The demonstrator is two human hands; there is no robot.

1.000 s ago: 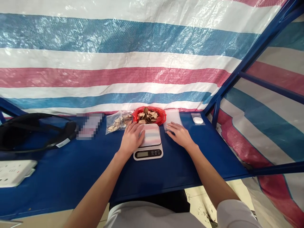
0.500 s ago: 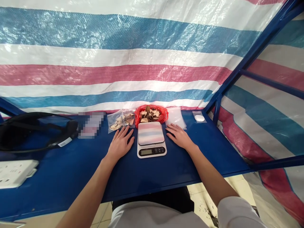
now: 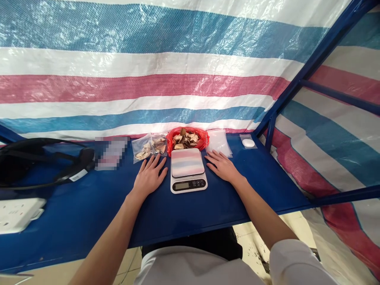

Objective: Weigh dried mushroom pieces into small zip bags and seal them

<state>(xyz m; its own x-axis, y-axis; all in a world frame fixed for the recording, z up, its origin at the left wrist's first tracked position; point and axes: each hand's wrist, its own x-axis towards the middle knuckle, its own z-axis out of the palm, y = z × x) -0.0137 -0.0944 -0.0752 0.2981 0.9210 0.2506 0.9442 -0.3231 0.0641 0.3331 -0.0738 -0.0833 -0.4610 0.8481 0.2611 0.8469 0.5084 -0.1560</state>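
Note:
My left hand (image 3: 149, 174) lies flat on the blue table with its fingers spread, left of a white digital kitchen scale (image 3: 188, 163). On the scale's other side, my right hand (image 3: 221, 165) rests palm down, fingers apart, its tips by a stack of clear plastic bags (image 3: 220, 141). Neither hand holds anything. Behind the scale sits a red plastic bag (image 3: 203, 138), open at the top, full of dried mushroom pieces (image 3: 186, 138). Clear bags holding similar pale pieces (image 3: 145, 150) lie just beyond my left fingertips. Nothing rests on the scale's plate, and its display shows no readable figure.
A black headset-like strap (image 3: 80, 166) and a white power strip (image 3: 20, 215) occupy the left of the table (image 3: 97, 221). A small white object in a clear bag (image 3: 247, 142) lies at the back right. Striped sheeting and a blue metal frame (image 3: 311, 59) enclose the table.
The whole view has shifted slightly, so the table's things appear a little higher. Both hands stay flat in the same places beside the scale.

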